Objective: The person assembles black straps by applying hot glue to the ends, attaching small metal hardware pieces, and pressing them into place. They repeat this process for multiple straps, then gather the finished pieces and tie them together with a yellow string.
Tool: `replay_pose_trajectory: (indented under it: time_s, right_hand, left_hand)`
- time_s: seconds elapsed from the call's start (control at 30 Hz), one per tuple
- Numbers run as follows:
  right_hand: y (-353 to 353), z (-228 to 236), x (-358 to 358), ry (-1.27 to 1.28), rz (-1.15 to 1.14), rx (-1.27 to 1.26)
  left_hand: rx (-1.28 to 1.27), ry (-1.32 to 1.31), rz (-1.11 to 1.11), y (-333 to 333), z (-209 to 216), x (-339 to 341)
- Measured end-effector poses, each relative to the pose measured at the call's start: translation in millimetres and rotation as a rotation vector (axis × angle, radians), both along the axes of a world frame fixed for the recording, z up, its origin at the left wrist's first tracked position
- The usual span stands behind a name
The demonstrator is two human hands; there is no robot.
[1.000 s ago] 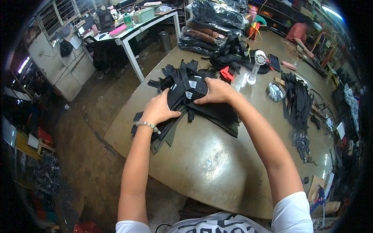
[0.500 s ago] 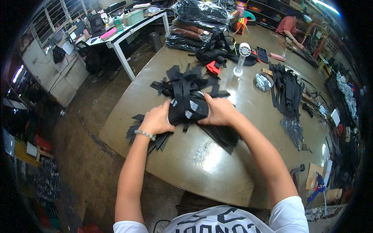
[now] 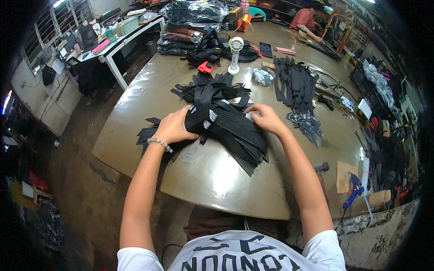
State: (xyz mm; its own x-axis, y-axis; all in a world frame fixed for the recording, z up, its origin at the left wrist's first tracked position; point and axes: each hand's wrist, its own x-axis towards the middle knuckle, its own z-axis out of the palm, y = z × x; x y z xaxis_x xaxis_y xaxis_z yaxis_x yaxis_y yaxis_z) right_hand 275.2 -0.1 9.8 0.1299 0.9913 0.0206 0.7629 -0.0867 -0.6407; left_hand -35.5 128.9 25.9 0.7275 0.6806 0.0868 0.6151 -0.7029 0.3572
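Observation:
A pile of black webbing straps [image 3: 228,128] lies near the table's front, its cut ends fanned toward the lower right. Small white tags show on several straps. My left hand [image 3: 175,126], with a beaded bracelet at the wrist, is wrapped round the left side of the bundle. At the bundle's right edge, my right hand [image 3: 267,119] is closed in a pinch on a small white piece [image 3: 249,116]; whether it is joined to a strap I cannot tell. More black strap ends [image 3: 148,133] stick out left of and under my left hand.
Behind the pile are a red clip-like piece [image 3: 205,67], a white handheld fan [image 3: 235,56] and plastic-wrapped stacks [image 3: 192,27]. To the right lie a round dish [image 3: 263,77], more black straps [image 3: 296,83], a hammer [image 3: 322,168] and a blue glue gun [image 3: 355,189]. Another person [image 3: 304,22] works at the far end.
My right hand has let go of the bundle's side and moved to a white piece at its right edge. The straps now fan out to the lower right. The view has shifted.

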Motion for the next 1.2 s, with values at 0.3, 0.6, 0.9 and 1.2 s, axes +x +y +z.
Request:
replay_pose_trajectory:
  time_s: [0.3, 0.6, 0.9, 1.2]
  right_hand:
    - [76, -48, 3, -0.245, 0.056, 0.079]
    - [-34, 7, 10, -0.082, 0.346, -0.431]
    - [-86, 50, -32, 0.164, -0.301, -0.030]
    - [-166, 18, -176, -0.196, 0.050, 0.683]
  left_hand:
    - [0.173, -0.112, 0.067, -13, -7, 4]
    - [0.007, -0.029, -0.095, -41, 3, 13]
    - [0.152, -0.067, 0.012, -63, -9, 28]
    - [0.452, -0.182, -0.016, -77, 3, 14]
